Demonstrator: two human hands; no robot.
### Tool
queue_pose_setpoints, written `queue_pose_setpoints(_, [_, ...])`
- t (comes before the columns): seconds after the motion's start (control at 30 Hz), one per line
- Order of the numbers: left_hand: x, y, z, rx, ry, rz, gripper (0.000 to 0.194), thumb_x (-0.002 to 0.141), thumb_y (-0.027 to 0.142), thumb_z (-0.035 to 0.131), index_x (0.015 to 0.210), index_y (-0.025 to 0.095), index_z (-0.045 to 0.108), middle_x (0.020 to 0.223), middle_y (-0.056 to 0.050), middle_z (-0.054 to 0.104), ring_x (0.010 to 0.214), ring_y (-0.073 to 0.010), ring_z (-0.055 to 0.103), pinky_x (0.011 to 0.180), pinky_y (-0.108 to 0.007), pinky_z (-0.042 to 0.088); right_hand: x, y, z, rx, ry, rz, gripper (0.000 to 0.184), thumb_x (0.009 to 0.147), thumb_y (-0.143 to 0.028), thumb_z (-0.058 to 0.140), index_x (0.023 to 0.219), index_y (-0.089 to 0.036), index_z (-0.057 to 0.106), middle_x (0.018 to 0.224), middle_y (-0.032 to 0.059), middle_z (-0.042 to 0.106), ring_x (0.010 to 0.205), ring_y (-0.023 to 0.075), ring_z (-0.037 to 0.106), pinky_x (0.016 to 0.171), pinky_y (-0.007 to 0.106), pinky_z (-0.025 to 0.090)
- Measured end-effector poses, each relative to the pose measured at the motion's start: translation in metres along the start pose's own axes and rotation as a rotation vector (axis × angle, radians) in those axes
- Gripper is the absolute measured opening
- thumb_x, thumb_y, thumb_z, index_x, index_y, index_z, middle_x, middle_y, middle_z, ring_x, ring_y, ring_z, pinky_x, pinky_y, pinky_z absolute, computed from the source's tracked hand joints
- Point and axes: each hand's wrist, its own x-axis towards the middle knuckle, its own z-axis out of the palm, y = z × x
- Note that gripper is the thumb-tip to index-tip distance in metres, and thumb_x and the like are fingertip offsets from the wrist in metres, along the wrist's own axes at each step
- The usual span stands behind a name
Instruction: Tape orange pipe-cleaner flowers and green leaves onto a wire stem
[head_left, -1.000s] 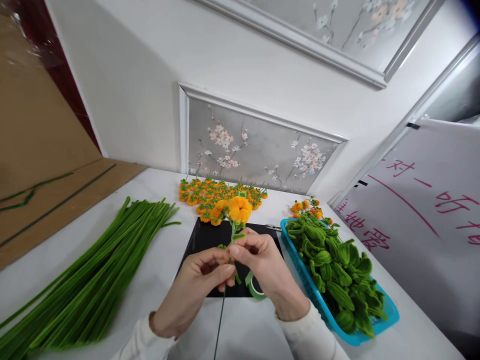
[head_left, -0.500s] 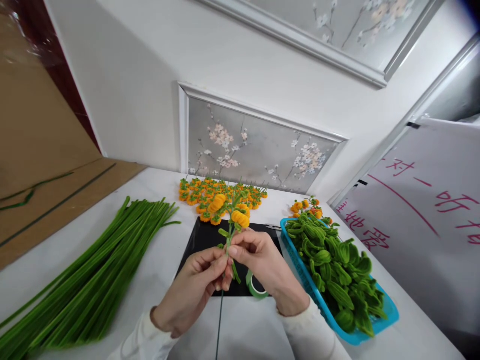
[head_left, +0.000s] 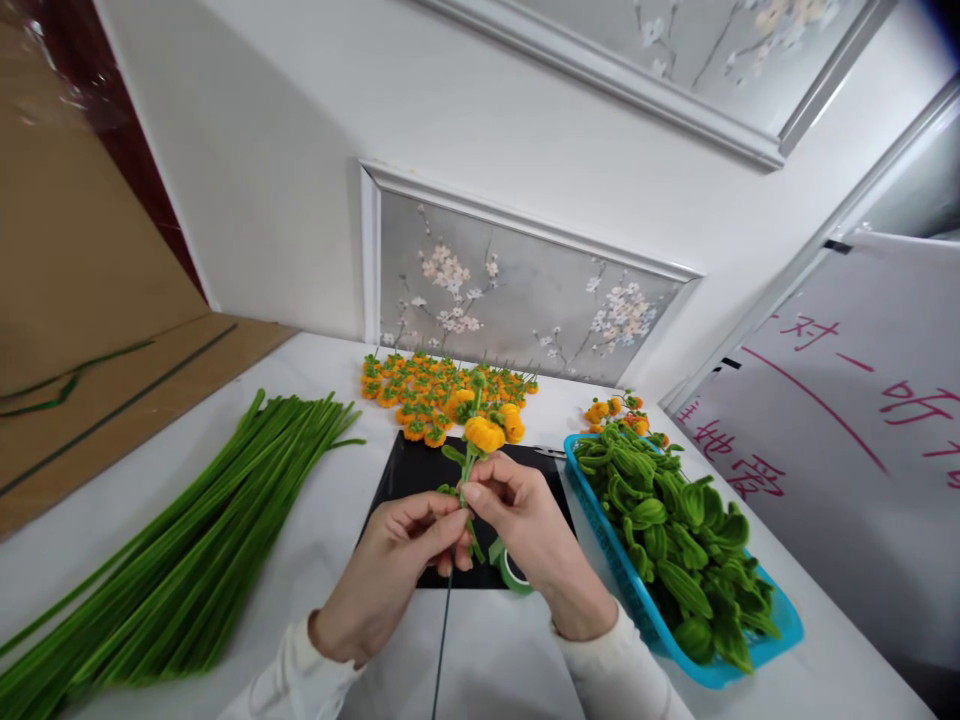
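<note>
Between my two hands stands a stem of fuzzy orange pumpkins (head_left: 485,433) with green leaves and a long thin wire (head_left: 444,640) hanging below. My left hand (head_left: 401,560) pinches the stem from the left, thumb against fingers. My right hand (head_left: 529,530) is closed on the same stem slightly higher, just under the pumpkins. Under the hands lies a black mat (head_left: 391,488). A roll of green tape (head_left: 514,572) is beside my right hand, partly covered by it. The fingertips hide part of the stem.
Long green pipe cleaners (head_left: 202,530) lie in a heap on the left. A blue basket (head_left: 780,640) of fuzzy green leaves (head_left: 675,560) stands right. Rows of small orange pumpkins (head_left: 416,385) sit at the back, more pumpkins (head_left: 600,410) behind the basket. Pliers (head_left: 551,452) lie at the mat's edge.
The pumpkin stem has turned in my fingers, so its pumpkins now face differently and sit a little further right. Both hands keep their pinch.
</note>
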Motion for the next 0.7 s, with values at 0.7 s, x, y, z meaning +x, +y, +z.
queue_pose_setpoints(0.7, [-0.003, 0.0, 0.002, 0.024, -0.009, -0.005, 0.017, 0.076, 0.031, 0.069, 0.068, 0.017, 0.063, 0.058, 0.0, 0.062, 0.054, -0.0111, 0.052, 0.051, -0.022, 0.04, -0.001, -0.003, -0.002, -0.036, -0.04, -0.024, 0.023, 0.082, -0.031, 0.06, 0.064, -0.018, 0.06, 0.065, -0.0004, 0.052, 0.061, 0.0123, 0.05, 0.057, 0.025, 0.039])
